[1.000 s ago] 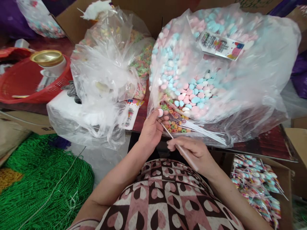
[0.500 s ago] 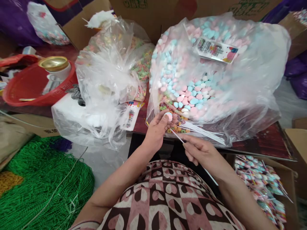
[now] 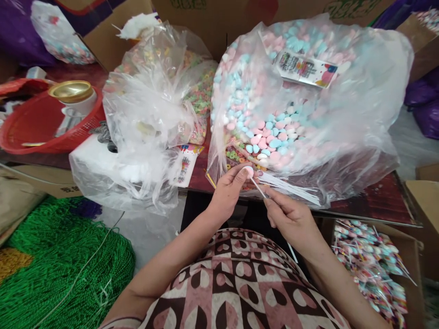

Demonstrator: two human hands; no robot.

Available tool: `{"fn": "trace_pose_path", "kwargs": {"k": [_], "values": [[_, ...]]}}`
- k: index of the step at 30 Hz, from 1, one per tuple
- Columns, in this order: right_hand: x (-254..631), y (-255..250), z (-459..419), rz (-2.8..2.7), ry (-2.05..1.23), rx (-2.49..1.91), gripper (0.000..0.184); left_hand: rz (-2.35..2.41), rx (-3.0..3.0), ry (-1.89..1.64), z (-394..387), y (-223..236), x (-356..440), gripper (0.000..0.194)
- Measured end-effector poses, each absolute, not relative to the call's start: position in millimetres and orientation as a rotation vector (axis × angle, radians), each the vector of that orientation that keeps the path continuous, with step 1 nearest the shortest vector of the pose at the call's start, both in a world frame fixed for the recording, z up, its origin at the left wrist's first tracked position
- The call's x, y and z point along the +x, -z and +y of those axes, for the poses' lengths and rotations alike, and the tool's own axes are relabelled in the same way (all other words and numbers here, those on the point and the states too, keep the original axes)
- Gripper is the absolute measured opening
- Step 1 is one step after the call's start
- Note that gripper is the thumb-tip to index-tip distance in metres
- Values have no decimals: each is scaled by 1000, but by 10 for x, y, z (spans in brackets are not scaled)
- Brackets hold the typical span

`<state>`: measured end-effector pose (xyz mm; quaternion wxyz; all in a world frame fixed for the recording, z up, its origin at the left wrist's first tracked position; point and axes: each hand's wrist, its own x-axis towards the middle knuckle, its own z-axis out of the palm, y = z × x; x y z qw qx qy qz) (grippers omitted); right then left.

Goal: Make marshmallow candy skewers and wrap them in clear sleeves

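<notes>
My left hand [image 3: 226,194] pinches a small pale pink and white candy [image 3: 248,171] between thumb and fingers. Closed around a long thin white stick [image 3: 258,187] is my right hand [image 3: 290,217]; the stick's upper end meets the candy's lower edge, though I cannot tell whether it is inside. Just past my hands, a large clear plastic bag [image 3: 356,132] holds pink, blue and white candies [image 3: 270,137]. Small coloured ring candies [image 3: 235,156] lie at its near left corner, partly behind my left hand. A bundle of white sticks [image 3: 295,189] rests on the bag's front edge.
A second clear bag [image 3: 144,100] with ring candies stands left of centre, beside a red basket [image 3: 20,141] holding a gold-rimmed container [image 3: 71,91]. At lower right, a cardboard box [image 3: 416,260] contains wrapped candies on sticks. Green cord [image 3: 89,260] is heaped at lower left.
The stick's upper end has come up to the candy, from slightly below it. My left hand has tilted the candy and shifted slightly right; the right hand grips nearer the stick's end.
</notes>
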<state>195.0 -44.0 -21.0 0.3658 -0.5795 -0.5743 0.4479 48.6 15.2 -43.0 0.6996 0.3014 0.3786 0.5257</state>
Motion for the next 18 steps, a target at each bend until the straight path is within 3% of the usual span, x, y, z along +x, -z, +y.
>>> {"fn": "trace_pose_path", "kwargs": {"k": [18], "values": [[1931,126,-431,-1284,-1362,-1484,48,974,816,-1155,160,535,448,32]]}}
